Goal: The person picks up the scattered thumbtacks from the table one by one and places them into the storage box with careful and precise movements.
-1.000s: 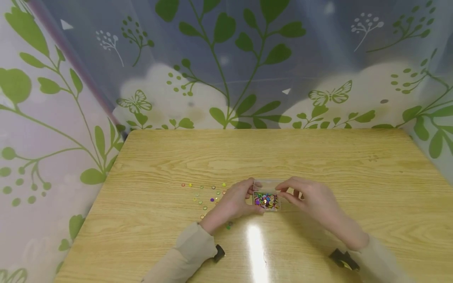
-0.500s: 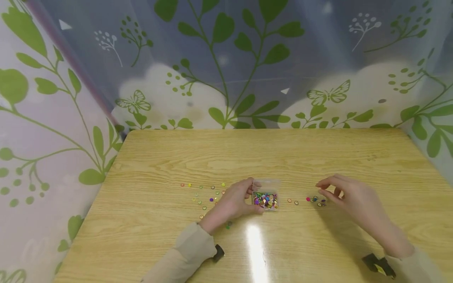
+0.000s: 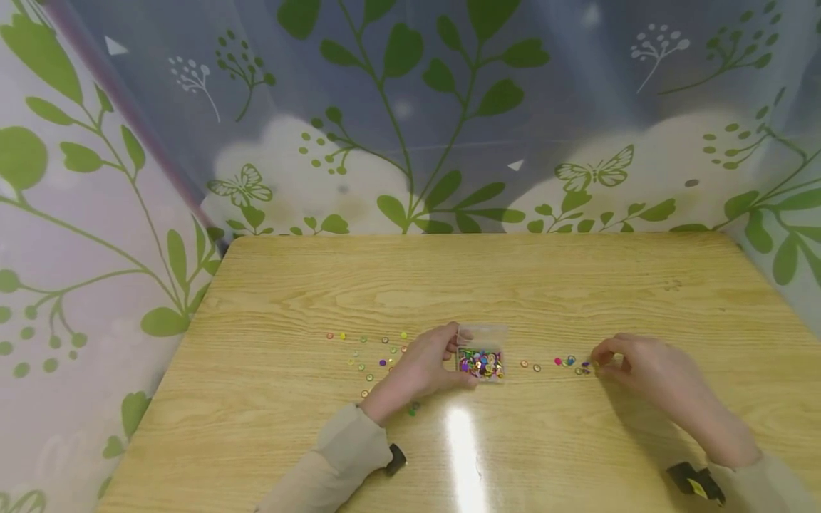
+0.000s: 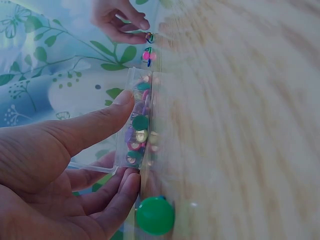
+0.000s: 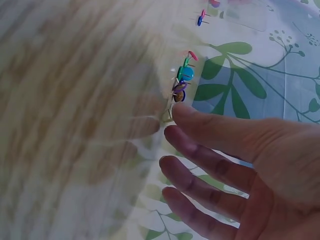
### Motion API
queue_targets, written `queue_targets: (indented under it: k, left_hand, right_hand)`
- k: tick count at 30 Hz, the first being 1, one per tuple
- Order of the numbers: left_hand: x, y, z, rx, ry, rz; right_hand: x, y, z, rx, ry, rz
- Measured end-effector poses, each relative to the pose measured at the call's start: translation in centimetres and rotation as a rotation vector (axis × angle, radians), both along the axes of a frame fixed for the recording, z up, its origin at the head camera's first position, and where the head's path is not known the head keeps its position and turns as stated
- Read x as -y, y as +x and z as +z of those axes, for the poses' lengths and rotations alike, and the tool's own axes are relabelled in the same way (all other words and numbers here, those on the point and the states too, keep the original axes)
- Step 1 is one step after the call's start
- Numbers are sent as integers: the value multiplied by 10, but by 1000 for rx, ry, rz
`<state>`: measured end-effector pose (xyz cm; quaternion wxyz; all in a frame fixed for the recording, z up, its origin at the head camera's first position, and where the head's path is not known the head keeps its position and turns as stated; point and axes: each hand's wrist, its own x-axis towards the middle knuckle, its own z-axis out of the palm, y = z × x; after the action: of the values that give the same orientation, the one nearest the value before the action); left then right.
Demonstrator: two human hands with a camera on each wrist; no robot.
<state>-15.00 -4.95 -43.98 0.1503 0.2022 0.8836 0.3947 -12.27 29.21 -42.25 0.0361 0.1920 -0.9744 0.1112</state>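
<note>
My left hand grips a small clear plastic box, thumb at the near side and fingers round the left end. Its lid stands open at the back, and multicoloured thumbtacks fill it. To the right, my right hand is low at the tabletop, thumb and index finger pinching at a yellowish thumbtack. Beside those fingertips lies a short row of loose thumbtacks, pink, blue, green and purple. In the left wrist view, a green thumbtack lies near my left fingers.
Several loose thumbtacks are scattered on the wooden table left of the box, partly hidden by my left hand. Two more thumbtacks lie just right of the box. A leaf-patterned curtain hangs behind the table's far edge.
My right hand has moved from the box to the right, then down to the tabletop beside the loose thumbtacks. The left hand and box have stayed in place.
</note>
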Motion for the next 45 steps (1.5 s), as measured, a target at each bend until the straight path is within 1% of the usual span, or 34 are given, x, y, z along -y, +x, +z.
queue_targets:
  k: [3,8,11,14,18,21,27,30,34,38,41,45]
  left_hand:
    - [0,0,0,4,4,-3]
    - [0,0,1,-4,0,-5]
    - [-1,0,1,-3,-6,-3]
    - [-1,0,1,6,-9,1]
    - [-1,1,2,12,-10,4]
    - [-1,1,2,21,-10,6]
    - [-1,1,2,33,-7,13]
    - [-1,1,2,33,-4,17]
    - [-1,0,2,28,1,13]
    - [-1,0,2,14,0,4]
    - [-1,0,2,13,3,5]
    - [-1,0,2,21,1,14]
  right_hand:
    - [-1,-1,-2,13,3,-9]
    - [-2,-2,-3,69,-12,-43]
    - [-1,-2,-2,76,-25,-69]
    - [5,-2,2,29,-28,-56]
    - [22,-3,10,-33,-38,8]
    - [39,-2,15,-88,-67,67]
    - [73,-2,15,-302,-164,218]
    - [87,-3,15,-352,-224,282]
    - [98,-3,14,-357,-290,318]
    - [102,-2,12,-346,-332,320]
    - [100,-1,10,-335,-332,296]
    - [89,-1,11,-338,-302,249]
